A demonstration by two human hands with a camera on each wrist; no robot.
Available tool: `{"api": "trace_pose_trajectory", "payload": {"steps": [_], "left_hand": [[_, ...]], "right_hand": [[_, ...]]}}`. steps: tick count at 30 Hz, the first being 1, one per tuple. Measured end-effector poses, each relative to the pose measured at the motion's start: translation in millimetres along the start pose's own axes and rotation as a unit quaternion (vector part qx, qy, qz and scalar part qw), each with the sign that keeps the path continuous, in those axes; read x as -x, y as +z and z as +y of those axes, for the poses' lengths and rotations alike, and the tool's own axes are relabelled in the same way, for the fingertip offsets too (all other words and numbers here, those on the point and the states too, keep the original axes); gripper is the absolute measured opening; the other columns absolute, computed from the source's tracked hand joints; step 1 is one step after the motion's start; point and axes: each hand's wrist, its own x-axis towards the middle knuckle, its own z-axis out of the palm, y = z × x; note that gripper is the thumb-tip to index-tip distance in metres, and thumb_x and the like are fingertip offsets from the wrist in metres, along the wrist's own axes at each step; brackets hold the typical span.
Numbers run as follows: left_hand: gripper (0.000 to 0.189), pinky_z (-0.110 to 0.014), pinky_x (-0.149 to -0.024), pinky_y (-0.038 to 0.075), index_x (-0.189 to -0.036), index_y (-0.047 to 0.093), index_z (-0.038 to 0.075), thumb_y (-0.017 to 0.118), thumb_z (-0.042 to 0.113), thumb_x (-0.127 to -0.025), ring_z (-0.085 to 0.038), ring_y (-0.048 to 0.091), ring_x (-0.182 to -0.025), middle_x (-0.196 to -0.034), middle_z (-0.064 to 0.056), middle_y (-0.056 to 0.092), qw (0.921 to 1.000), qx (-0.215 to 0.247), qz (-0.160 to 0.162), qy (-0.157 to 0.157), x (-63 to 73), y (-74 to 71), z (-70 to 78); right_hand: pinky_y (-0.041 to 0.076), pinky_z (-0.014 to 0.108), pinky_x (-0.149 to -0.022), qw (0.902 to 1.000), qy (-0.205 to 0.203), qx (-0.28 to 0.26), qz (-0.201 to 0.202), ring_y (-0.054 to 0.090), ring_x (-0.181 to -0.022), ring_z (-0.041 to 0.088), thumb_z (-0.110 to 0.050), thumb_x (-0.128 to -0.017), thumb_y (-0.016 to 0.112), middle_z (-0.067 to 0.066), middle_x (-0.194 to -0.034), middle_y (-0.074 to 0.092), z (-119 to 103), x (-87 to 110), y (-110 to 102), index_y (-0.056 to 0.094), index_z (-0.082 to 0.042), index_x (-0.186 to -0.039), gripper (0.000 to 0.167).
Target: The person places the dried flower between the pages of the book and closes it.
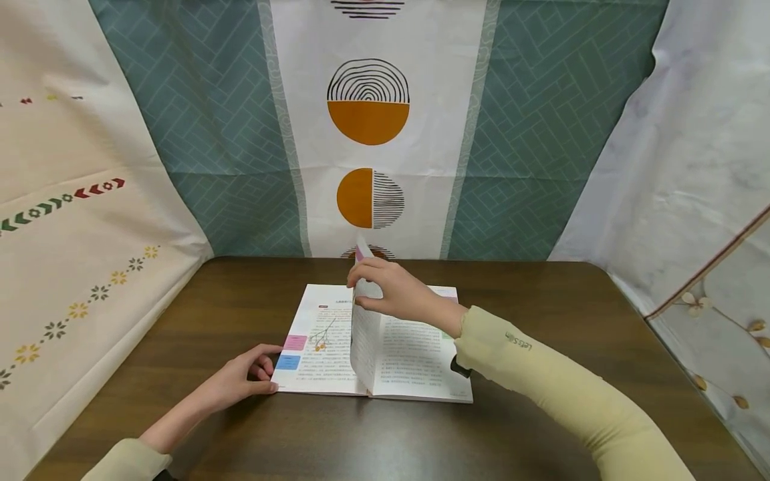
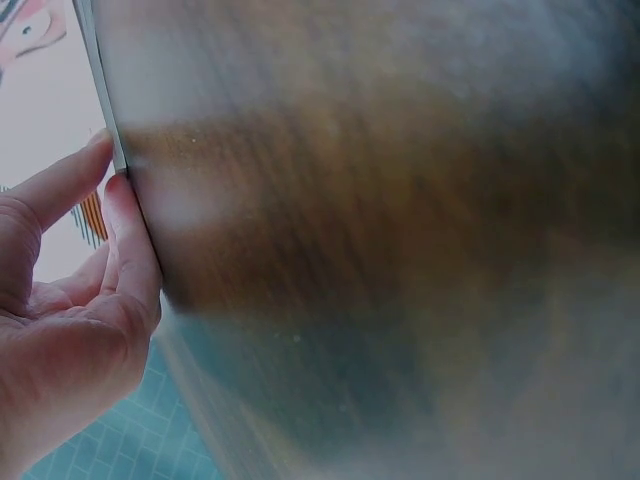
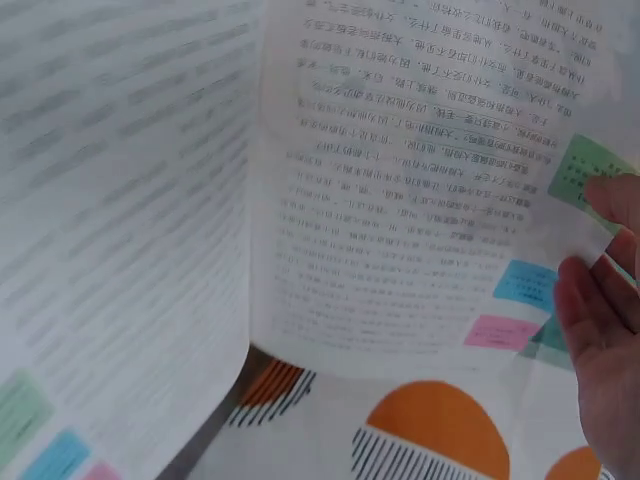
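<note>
An open book (image 1: 415, 347) lies on the table, printed text and coloured blocks on its pages. One page (image 1: 365, 341) stands nearly upright at the spine. My right hand (image 1: 391, 287) pinches that page near its outer edge; in the right wrist view the page (image 3: 400, 200) shows green, blue and pink blocks beside the fingers. At the book's left edge, by the near corner, is my left hand (image 1: 246, 377). In the left wrist view its thumb and a finger touch the book's edge (image 2: 105, 100) from either side.
The dark wooden table (image 1: 529, 321) spreads around the book. Behind it hangs a green and white patterned cloth (image 1: 541, 133). A cream cloth (image 1: 90, 267) drapes on the left, and a pale floral cloth (image 1: 710, 267) on the right.
</note>
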Motion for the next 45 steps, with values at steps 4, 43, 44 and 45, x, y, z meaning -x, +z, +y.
{"api": "trace_pose_trajectory", "payload": {"steps": [4, 43, 44, 45], "left_hand": [[0.065, -0.019, -0.070, 0.046, -0.136, 0.047, -0.003, 0.079, 0.015, -0.083, -0.004, 0.054, -0.080, -0.096, -0.007, 0.056, 1.0000, -0.001, 0.000, 0.002, -0.4, 0.4, 0.0], [0.063, -0.019, -0.072, 0.047, -0.136, 0.046, -0.004, 0.077, 0.017, -0.085, -0.002, 0.054, -0.080, -0.096, -0.007, 0.055, 0.9999, -0.002, 0.003, 0.010, 0.6, -2.0, 1.4], [0.063, -0.020, -0.071, 0.047, -0.136, 0.046, -0.004, 0.077, 0.017, -0.085, -0.002, 0.055, -0.080, -0.096, -0.007, 0.055, 0.9999, -0.003, 0.003, 0.011, 0.5, -1.9, 0.7], [0.063, -0.020, -0.071, 0.047, -0.135, 0.047, -0.004, 0.077, 0.017, -0.085, -0.002, 0.055, -0.080, -0.096, -0.007, 0.055, 0.9999, -0.004, 0.003, 0.011, 0.4, -1.7, 0.1]], "right_hand": [[0.050, 0.025, -0.098, 0.9997, -0.005, -0.016, -0.017, 0.060, -0.109, 0.015, -0.012, -0.089, 0.072, 0.001, -0.115, 0.065, 0, -13.5, 15, 0.065, -0.010, -0.108, 0.020], [0.045, 0.018, -0.101, 0.9734, 0.028, 0.011, -0.227, 0.063, -0.114, 0.012, -0.020, -0.091, 0.070, 0.002, -0.118, 0.070, 1, -69.8, 122, 0.071, -0.009, -0.118, 0.029], [0.045, 0.018, -0.101, 0.9723, 0.031, 0.013, -0.231, 0.063, -0.113, 0.011, -0.021, -0.091, 0.070, 0.001, -0.118, 0.070, 1, -70.0, 123, 0.071, -0.009, -0.118, 0.029], [0.045, 0.018, -0.101, 0.9712, 0.035, 0.015, -0.235, 0.063, -0.113, 0.011, -0.022, -0.091, 0.071, 0.001, -0.119, 0.070, 0, -70.2, 124, 0.071, -0.009, -0.118, 0.030]]}}
